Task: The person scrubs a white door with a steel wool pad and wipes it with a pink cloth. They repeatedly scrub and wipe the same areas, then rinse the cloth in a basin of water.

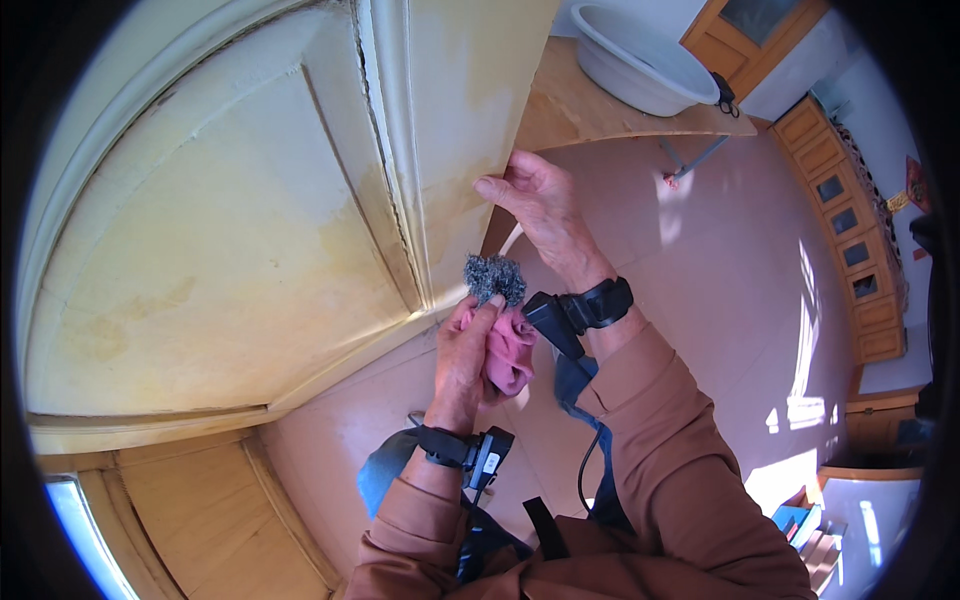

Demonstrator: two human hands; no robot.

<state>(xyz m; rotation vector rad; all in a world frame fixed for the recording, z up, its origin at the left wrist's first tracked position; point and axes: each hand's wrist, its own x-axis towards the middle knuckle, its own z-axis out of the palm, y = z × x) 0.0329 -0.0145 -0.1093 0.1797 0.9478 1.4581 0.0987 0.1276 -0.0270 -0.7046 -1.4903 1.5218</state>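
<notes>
My left hand (466,345) holds a grey metal scouring pad (495,279) together with a crumpled pink cloth (511,358), close to the lower edge of a cream panelled door (247,225). My right hand (544,206) grips the door's free edge, thumb on the near face and the other fingers partly hidden behind it. Yellowish-brown stains mark the door's face, and a dark crack runs along its moulding. Both wrists carry black straps with small devices.
Behind the door's edge stands a wooden table (555,112) bearing a large white basin (645,67) and black-handled scissors (726,105). Wooden cabinets (847,225) line the far right wall. A wooden panel (217,517) is at lower left. Books (799,525) lie at lower right.
</notes>
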